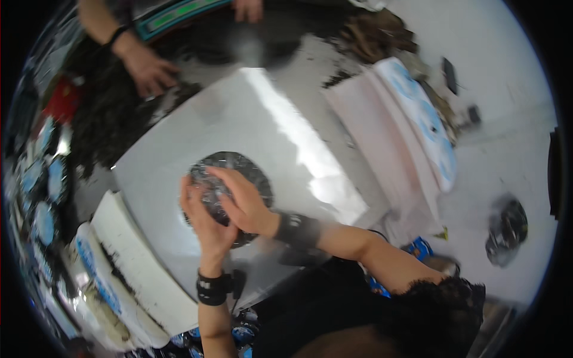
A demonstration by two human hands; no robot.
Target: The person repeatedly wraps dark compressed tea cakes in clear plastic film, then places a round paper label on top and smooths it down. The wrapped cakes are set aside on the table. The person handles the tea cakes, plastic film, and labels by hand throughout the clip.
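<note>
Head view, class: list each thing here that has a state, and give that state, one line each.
Left hand: cupped around the dark round disc.
Right hand: pressed on the disc's top.
Dark round disc: flat on the white square sheet.
Stack of pale sheets: lying fanned.

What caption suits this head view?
Both hands, left hand and right hand, press a dark round disc on a white sheet.

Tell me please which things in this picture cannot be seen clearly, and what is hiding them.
Head view only:
- The dark round disc on the white sheet: its middle is covered by the left hand and right hand.
- What the fingers press: hidden between both hands.
- The other person's hand: blurred; the arm is cut off by the top edge.
- The dark bundle at right: too blurred to identify.
</note>
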